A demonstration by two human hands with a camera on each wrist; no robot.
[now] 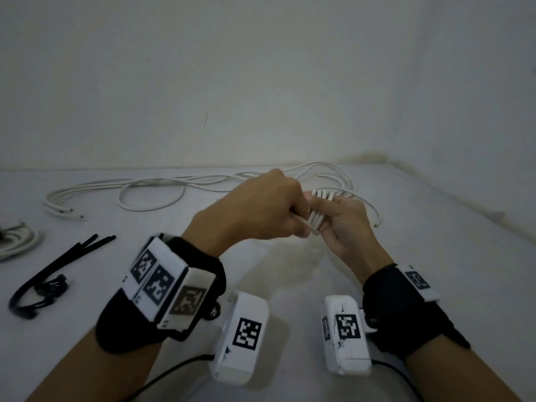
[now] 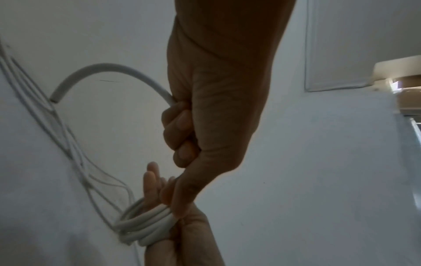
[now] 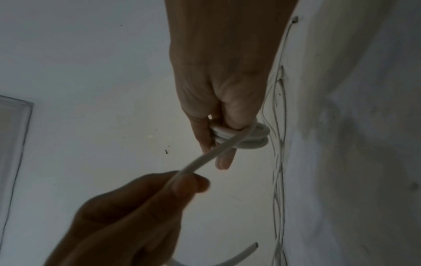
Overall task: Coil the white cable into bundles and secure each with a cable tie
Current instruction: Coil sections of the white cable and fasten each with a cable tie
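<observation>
White round cable (image 1: 316, 216) is wound around the right hand's (image 1: 345, 227) fingers; the left hand (image 1: 261, 210), gripping the free end, should pull each turn snug beside the previous one.

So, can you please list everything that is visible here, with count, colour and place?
coil of cable: one, white, wound round the fingers of the right hand, above the table
loose cables: several strands, white, lying on the table toward the wall
bundled cable: one, white, at the table's left edge, partly cut off
cable ties: a few, black, on the table at the left
table: one, pale grey, against a pale wall
wrist camera units: two, white with black markers, on black wristbands
left hand: grips the cable's free end
right hand: holds the coil
</observation>
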